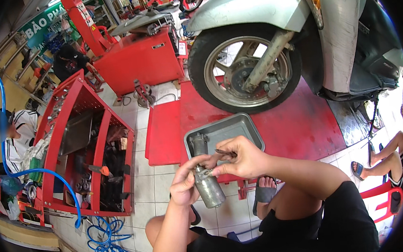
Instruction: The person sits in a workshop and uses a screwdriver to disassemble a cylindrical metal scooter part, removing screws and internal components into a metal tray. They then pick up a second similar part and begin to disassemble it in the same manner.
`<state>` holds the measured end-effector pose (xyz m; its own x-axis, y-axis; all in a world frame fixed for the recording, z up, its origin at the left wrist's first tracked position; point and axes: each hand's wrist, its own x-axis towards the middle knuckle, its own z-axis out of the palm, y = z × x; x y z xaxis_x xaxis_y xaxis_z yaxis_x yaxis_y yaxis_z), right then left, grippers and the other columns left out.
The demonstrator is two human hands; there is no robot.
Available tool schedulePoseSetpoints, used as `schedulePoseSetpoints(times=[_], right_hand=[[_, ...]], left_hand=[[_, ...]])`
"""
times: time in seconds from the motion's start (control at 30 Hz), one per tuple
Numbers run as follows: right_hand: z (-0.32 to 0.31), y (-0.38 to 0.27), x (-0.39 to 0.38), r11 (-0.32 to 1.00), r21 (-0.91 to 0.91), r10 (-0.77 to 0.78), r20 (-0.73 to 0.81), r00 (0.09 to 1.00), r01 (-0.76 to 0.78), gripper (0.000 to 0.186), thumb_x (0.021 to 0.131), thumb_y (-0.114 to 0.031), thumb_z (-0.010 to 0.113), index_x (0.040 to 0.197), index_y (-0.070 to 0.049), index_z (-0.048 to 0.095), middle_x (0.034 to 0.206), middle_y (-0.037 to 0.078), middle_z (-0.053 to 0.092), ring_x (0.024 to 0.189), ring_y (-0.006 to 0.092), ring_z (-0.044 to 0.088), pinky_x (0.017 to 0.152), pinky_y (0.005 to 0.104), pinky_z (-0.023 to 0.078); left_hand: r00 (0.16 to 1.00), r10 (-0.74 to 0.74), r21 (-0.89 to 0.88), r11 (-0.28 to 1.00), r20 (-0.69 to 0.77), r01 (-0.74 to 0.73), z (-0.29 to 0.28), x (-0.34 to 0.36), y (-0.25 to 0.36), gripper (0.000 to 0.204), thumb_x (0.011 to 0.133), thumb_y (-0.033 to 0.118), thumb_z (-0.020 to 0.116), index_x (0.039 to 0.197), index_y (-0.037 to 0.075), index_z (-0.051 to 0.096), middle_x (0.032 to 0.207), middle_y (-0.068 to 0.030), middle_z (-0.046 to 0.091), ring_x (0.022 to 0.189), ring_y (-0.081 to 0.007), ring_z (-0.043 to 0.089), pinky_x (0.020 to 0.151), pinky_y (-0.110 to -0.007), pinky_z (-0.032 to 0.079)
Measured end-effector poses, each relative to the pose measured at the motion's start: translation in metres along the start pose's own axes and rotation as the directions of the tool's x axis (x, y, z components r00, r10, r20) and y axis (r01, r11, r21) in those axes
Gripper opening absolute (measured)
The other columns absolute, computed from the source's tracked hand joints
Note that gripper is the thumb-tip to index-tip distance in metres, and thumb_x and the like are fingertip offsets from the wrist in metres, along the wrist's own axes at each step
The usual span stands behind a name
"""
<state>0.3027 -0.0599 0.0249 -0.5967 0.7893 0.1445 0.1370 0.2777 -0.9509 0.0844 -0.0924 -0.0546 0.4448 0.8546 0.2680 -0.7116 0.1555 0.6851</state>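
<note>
In front of my knees, my left hand (pixel 185 183) is wrapped around a grey metal cylindrical part (pixel 210 195) that looks like a small starter motor. It is tilted, with the rounded lower end toward me. Beyond my fingers, a darker cylindrical section with lugs (pixel 198 144) reaches over the edge of a grey metal tray (pixel 250 124); my fingers hide how the two sections join. My right hand (pixel 244 158) is closed, its thumb and forefinger pinching at the part's middle. A slim dark pointed tool (pixel 224 152) sticks out of its curled fingers.
A scooter's front wheel (pixel 246 75) stands on the red lift platform (pixel 301 127) ahead. To the left are a red tool cart (pixel 82 149), a hanging blue air hose (pixel 49 172) and coiled hose on the floor. Other people sit or bend at left and right.
</note>
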Motion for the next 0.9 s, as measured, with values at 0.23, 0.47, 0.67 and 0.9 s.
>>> schedulePoseSetpoints(times=[0.23, 0.47, 0.67, 0.9], right_hand=[[-0.002, -0.002, -0.004, 0.976, -0.201, -0.093, -0.037, 0.995, 0.084, 0.024, 0.076, -0.01, 0.085, 0.094, 0.0, 0.075, 0.086, 0.008, 0.068, 0.073, 0.0146, 0.062, 0.065, 0.0322, 0.05], [0.0, -0.005, -0.006, 0.986, -0.083, -0.15, -0.028, 0.988, 0.148, 0.021, 0.079, -0.004, 0.08, 0.098, 0.003, 0.073, 0.091, 0.012, 0.072, 0.086, 0.0214, 0.072, 0.077, 0.0337, 0.058], [0.0, -0.009, -0.004, 0.963, -0.204, -0.191, -0.042, 0.981, 0.178, 0.023, 0.079, -0.012, 0.083, 0.093, 0.002, 0.073, 0.089, 0.014, 0.073, 0.082, 0.025, 0.072, 0.073, 0.0355, 0.057], [0.004, -0.005, -0.006, 0.942, -0.177, -0.301, -0.064, 0.952, 0.286, 0.025, 0.078, -0.014, 0.085, 0.094, 0.0, 0.072, 0.081, 0.01, 0.07, 0.069, 0.0208, 0.065, 0.065, 0.0332, 0.052]], left_hand=[[1.0, -0.004, 0.009, 1.0, 0.015, 0.004, -0.003, 0.002, -0.005, 0.069, 0.091, 0.033, 0.07, 0.139, -0.01, 0.047, 0.125, -0.023, 0.06, 0.117, -0.0294, 0.059, 0.103, -0.041, 0.045], [1.0, -0.007, -0.018, 1.0, 0.001, 0.007, 0.004, 0.004, -0.005, 0.073, 0.088, 0.033, 0.071, 0.139, -0.013, 0.045, 0.129, -0.0254, 0.058, 0.117, -0.0361, 0.062, 0.103, -0.045, 0.049], [1.0, 0.019, -0.02, 1.0, -0.011, -0.019, -0.001, 0.007, -0.01, 0.073, 0.087, 0.034, 0.072, 0.138, -0.012, 0.047, 0.124, -0.0233, 0.06, 0.113, -0.0325, 0.061, 0.101, -0.044, 0.048], [0.999, 0.034, -0.03, 0.999, -0.005, -0.034, -0.001, 0.007, -0.01, 0.073, 0.088, 0.035, 0.071, 0.139, -0.012, 0.046, 0.123, -0.0237, 0.06, 0.112, -0.0317, 0.061, 0.1, -0.043, 0.049]])
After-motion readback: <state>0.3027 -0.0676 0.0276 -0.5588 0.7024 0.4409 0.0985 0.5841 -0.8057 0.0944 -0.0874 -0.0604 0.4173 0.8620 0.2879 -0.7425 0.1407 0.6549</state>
